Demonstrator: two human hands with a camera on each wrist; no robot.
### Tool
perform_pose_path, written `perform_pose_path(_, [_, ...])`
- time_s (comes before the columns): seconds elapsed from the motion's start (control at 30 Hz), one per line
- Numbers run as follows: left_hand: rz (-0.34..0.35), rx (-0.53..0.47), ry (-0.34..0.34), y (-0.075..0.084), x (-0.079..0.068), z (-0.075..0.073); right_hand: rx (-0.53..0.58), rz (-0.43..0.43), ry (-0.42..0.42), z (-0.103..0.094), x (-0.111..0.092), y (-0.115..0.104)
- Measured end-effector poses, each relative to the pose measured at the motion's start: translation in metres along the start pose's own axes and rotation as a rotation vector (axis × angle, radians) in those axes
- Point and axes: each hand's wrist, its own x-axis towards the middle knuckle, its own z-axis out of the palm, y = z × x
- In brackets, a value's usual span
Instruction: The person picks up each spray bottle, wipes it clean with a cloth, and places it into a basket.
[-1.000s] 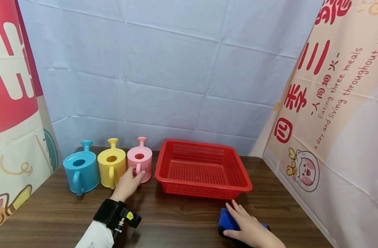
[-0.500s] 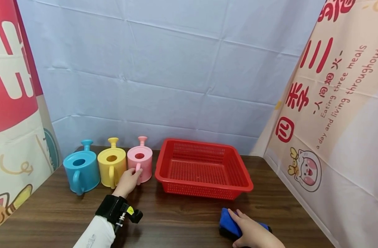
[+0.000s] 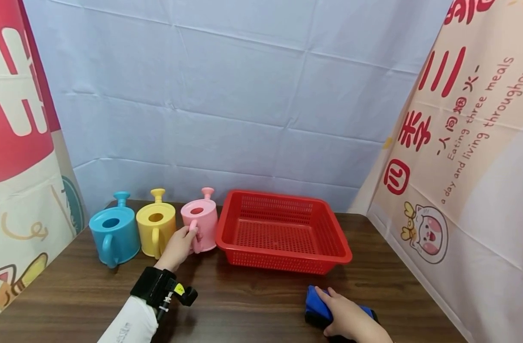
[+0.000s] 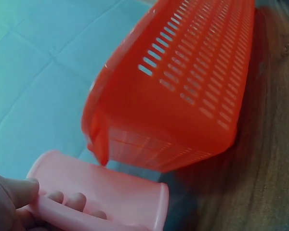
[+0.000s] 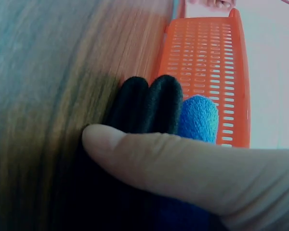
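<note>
Watering can [image 3: 209, 228] in pink leans slightly just beside the red basket [image 3: 282, 260]; whether they touch we cannot tell. Our left hand [image 3: 179, 245] has thumb and fingers curled round its handle [image 4: 70, 216], and a firm, level hold should spare its side a scrape on the rim. Our right hand [image 3: 351, 317] grips a blue-and-black cloth [image 3: 314, 304] on the table [image 3: 244, 309], best pinched without tugging. Farther left stand the yellow can [image 3: 149, 233] and blue can [image 3: 126, 238], well worth not nudging.

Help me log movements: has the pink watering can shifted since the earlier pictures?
Yes: in the head view, the pink watering can has moved right, away from the yellow can, toward the basket.
</note>
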Motion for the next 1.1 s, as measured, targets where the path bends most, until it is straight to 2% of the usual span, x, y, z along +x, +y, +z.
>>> perform_pose_path(0.23, [0.128,0.2,0.092,0.015,-0.01,-0.005,-0.017,-0.025,0.041,0.002,-0.001,0.0])
perform_pose_path(0.37, [0.165,0.244,0.124,0.023,-0.015,-0.009,-0.007,-0.028,0.046,0.002,-0.001,-0.001])
perform_pose_path(0.57, [0.195,0.172,0.153,0.033,-0.026,-0.012,-0.034,-0.018,0.063,0.005,0.0,-0.003])
perform_pose_path(0.77, [0.289,0.101,0.243,0.049,-0.044,-0.013,-0.071,-0.04,0.164,0.006,-0.001,-0.003])
perform_pose_path(0.93, [0.381,-0.036,0.286,0.061,-0.056,-0.012,-0.128,-0.057,0.208,0.001,0.001,-0.002])
perform_pose_path(1.1, [0.426,-0.17,0.287,0.072,-0.069,-0.009,-0.136,-0.078,0.219,-0.004,-0.002,-0.001])
